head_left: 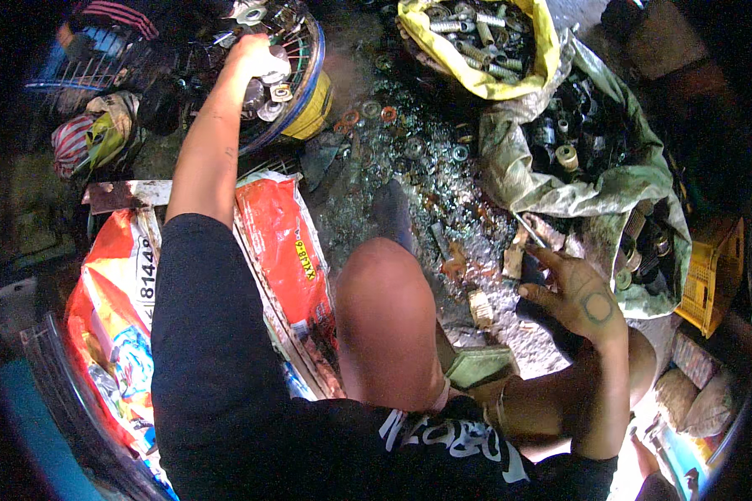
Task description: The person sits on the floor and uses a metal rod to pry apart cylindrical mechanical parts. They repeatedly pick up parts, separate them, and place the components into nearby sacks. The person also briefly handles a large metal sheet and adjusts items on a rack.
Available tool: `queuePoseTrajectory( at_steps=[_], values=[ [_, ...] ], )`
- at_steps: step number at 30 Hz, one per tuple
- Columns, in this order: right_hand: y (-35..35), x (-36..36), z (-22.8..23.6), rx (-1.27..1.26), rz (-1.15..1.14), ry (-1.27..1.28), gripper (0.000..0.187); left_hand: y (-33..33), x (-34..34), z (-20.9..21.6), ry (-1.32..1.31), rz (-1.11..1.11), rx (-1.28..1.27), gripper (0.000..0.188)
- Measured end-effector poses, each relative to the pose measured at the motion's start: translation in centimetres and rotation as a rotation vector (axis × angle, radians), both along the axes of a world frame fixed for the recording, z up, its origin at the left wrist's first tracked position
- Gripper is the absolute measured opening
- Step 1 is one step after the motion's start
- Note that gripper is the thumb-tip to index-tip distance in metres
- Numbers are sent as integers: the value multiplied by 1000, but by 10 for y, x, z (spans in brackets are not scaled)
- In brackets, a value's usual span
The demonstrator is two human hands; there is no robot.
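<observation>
Bright light whitens the left hand (252, 58) and the floor (547, 355) right of the middle. Corners are black; edges look bent.

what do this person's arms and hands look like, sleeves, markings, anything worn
The black short-sleeved cloth shirt leaves both forearms bare. The right hand has a dark ring-shaped marking on its back; the left forearm shows a small dark mark. No glove shows on the left hand or the right.
</observation>
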State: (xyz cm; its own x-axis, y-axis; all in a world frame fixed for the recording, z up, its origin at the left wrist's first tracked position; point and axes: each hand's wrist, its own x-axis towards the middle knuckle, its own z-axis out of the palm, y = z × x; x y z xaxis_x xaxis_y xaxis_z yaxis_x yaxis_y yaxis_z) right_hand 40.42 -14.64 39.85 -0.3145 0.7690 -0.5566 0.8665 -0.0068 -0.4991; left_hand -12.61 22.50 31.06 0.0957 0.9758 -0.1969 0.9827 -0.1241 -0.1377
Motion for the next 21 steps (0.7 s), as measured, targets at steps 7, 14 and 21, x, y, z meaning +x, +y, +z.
queuePoseTrajectory(
  at_steps=[7,14,21],
  values=[
    [-5,2,1,73,24,28,58,-18,-10,16,-133,-133,152,71],
    [-3,1,-9,62,29,6,61,-52,17,36,-819,-58,29,40],
    [1,-13,0,-61,68,-77,61,-151,147,-98,-895,91,-71,51]
  ],
)
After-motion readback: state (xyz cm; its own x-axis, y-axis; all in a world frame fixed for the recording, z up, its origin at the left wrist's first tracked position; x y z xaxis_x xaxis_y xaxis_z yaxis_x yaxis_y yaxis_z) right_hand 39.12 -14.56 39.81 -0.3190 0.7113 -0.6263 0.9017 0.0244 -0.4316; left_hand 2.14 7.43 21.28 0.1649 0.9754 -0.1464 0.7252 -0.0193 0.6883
